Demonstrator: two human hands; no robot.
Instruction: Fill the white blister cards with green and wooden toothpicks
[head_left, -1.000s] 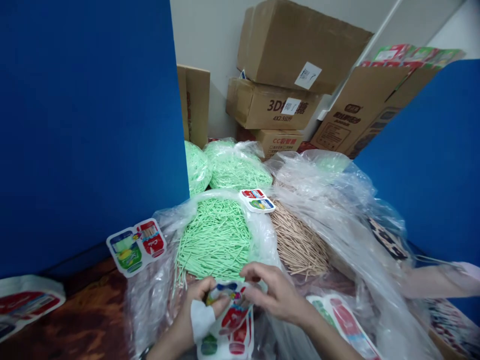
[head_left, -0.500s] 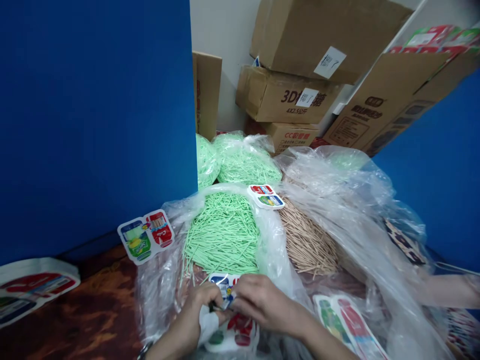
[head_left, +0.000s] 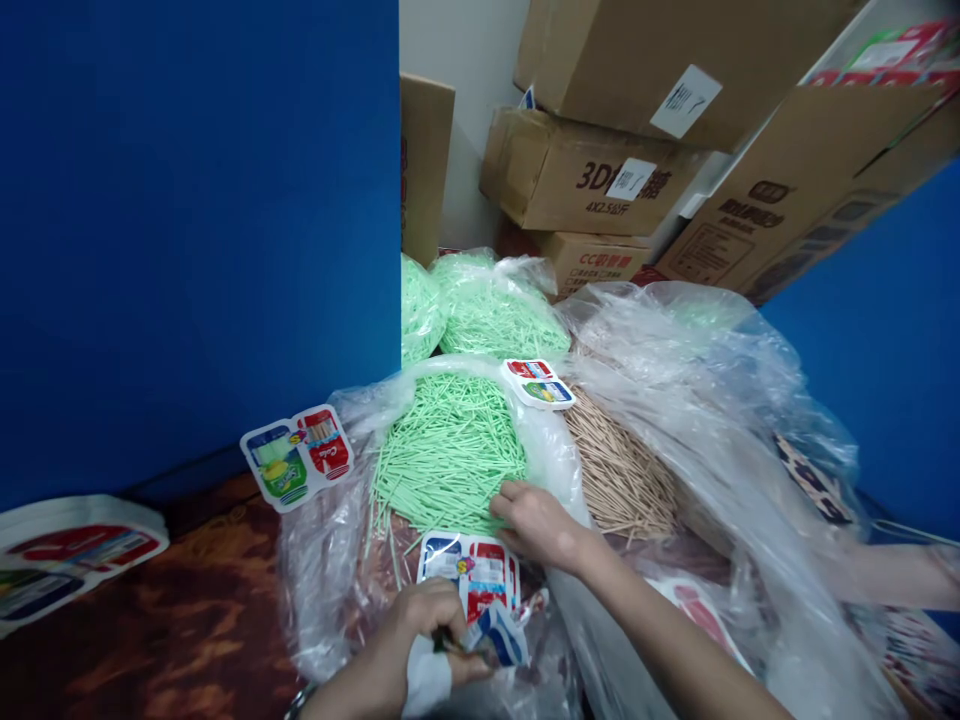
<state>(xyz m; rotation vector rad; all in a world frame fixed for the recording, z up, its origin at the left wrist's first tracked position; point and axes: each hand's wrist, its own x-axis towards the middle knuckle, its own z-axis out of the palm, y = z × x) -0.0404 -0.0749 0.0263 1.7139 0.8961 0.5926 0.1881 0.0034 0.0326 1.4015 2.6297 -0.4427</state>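
A pile of thin green sticks (head_left: 450,450) lies in an opened clear plastic bag. My right hand (head_left: 541,525) is at the pile's lower right edge, its fingers bent together; whether they hold any sticks is hidden. Below it, my left hand (head_left: 435,635) is closed on a crumpled blue and white packet (head_left: 498,636), with white material against the palm. Printed cards (head_left: 487,572) with red and blue pictures lie just above the left hand. Another card (head_left: 298,456) rests on the bag's left side, and one more (head_left: 538,384) sits at its upper right.
Brown sticks (head_left: 619,470) lie in a clear bag on the right, with another person's forearm (head_left: 900,575) beyond it. Tied bags of green sticks (head_left: 499,318) and stacked cartons (head_left: 600,185) stand behind. A blue panel (head_left: 202,230) rises at left, above stacked cards (head_left: 82,560).
My right hand has left the packet and moved up and right to the green sticks. My left hand has shifted slightly down and right with the packet. The view has tilted slightly.
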